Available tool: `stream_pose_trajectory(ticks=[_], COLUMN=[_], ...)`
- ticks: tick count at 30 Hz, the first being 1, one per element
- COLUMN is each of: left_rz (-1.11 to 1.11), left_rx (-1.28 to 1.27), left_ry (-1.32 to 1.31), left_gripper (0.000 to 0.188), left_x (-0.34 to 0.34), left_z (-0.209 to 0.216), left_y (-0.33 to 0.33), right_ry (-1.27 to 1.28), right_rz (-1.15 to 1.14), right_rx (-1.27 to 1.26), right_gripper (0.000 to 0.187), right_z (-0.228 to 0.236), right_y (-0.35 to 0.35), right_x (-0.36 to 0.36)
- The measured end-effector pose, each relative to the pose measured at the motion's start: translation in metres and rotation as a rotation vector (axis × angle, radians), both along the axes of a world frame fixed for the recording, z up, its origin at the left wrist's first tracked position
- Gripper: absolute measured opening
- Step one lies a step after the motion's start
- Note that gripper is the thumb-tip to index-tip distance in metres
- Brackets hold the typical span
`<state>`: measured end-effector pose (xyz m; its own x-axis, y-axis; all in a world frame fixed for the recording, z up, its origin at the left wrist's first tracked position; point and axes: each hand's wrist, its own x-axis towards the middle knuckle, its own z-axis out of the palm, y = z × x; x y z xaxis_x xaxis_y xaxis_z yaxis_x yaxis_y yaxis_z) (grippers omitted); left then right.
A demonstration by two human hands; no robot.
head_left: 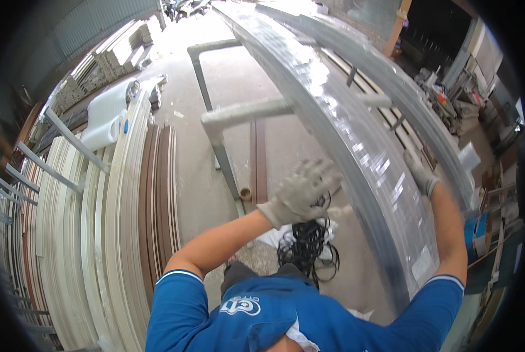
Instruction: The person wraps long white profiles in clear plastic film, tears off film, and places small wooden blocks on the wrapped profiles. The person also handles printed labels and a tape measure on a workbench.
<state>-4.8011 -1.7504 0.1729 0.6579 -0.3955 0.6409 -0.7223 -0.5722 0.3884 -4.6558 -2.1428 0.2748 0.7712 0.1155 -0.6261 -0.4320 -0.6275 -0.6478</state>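
Observation:
A long bundle of profiles in clear plastic wrap (356, 135) lies across a metal rack and runs away from me. My left hand (303, 190), in a pale grey work glove, hovers left of this bundle with its fingers apart and slightly blurred. Nothing is in it. On the bundle's right side, my right hand (420, 175) wears the same kind of glove and grips the wrapped edge, its fingers partly hidden. Below my left hand, a tangled heap of black straps (308, 249) lies by a white sheet.
The rack's grey metal arms (248, 114) stick out leftward at the bundle's height. A second wrapped bundle (391, 88) lies farther right. Stacked long profiles (119, 205) fill the left side, with a foam roll (107, 114) on top. A brown tape roll (245, 193) sits on the floor.

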Motion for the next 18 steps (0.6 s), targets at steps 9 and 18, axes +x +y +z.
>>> stream_pose_trajectory(ticks=[9, 18], left_rz=[-0.15, -0.175], left_rx=[0.163, 0.058], left_ry=[-0.375, -0.48], left_gripper=[0.075, 0.037], left_x=[0.16, 0.254], left_z=[-0.026, 0.019], left_y=[0.015, 0.193], right_ry=[0.095, -0.157], right_rz=[-0.061, 0.14], right_rx=[0.221, 0.112], right_gripper=[0.078, 0.074], right_z=[-0.003, -0.015], right_y=[0.043, 0.264], right_x=[0.025, 0.124])
